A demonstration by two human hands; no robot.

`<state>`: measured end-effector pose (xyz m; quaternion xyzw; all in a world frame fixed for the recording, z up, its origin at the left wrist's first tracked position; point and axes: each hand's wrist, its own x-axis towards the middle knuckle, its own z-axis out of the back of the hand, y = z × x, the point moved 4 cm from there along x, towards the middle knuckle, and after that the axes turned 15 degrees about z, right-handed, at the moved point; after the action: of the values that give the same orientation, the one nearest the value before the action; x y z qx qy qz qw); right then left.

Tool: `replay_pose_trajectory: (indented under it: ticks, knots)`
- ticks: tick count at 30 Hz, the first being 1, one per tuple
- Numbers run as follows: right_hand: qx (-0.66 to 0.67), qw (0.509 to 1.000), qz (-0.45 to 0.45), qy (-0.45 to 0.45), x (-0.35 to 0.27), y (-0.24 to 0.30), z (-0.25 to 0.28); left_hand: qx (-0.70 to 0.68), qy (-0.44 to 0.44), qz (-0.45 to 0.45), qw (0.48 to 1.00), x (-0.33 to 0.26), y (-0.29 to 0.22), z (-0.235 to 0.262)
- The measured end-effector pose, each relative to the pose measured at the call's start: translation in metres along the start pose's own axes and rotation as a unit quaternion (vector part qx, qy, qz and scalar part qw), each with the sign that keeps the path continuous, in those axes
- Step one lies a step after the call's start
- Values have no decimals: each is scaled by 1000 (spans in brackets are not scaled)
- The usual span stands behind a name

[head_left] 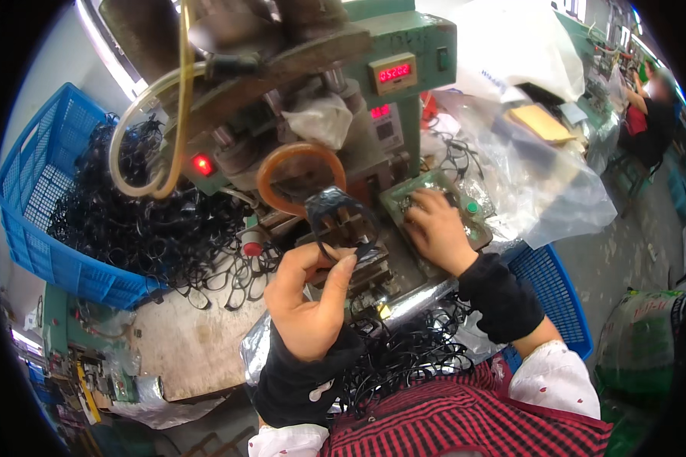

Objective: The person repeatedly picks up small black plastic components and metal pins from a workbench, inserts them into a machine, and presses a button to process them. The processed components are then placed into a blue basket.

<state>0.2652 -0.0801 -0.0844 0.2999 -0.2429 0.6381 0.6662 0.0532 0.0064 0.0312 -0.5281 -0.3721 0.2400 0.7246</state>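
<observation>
My left hand (306, 301) is closed, thumb and forefinger pinching a thin black eyeglass frame (318, 236) at its near edge. The frame is tilted up in front of the metal fixture (370, 268) of a green press (427, 38), below a round orange-brown ring (264, 177). To the right, my right hand (440, 232) lies on a green control box (432, 180), its fingers stretched over the top and holding nothing. A green button (472, 207) on the box shows just beyond that hand. What its fingertips touch is hard to make out.
A blue basket (34, 221) at the left overflows with black frames (141, 217), some spread on the wooden tabletop (179, 343). More frames (404, 354) lie before my apron. A red button (252, 248) stands left of the press. Clear plastic (556, 183) covers the right; a person (648, 114) sits farther off.
</observation>
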Motion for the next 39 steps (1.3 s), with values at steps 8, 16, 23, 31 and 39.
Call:
replay_pose_trajectory:
  ticks: [8, 16, 23, 31, 39]
  knots:
    - [229, 910, -277, -209, -31, -23, 13, 70, -246, -102, 961, -37, 32, 81]
    - [86, 932, -203, -289, -51, 17, 24, 117, -219, -82, 965, -40, 21, 114]
    - [45, 950, -141, -276, -58, 22, 11, 142, -50, -100, 984, -8, -4, -16]
    - [317, 859, -314, -250, -36, 13, 27, -85, -112, -92, 986, -22, 5, 43]
    - [594, 741, -239, -203, 41, 83, 26, -74, -156, -114, 978, 0, -25, 59]
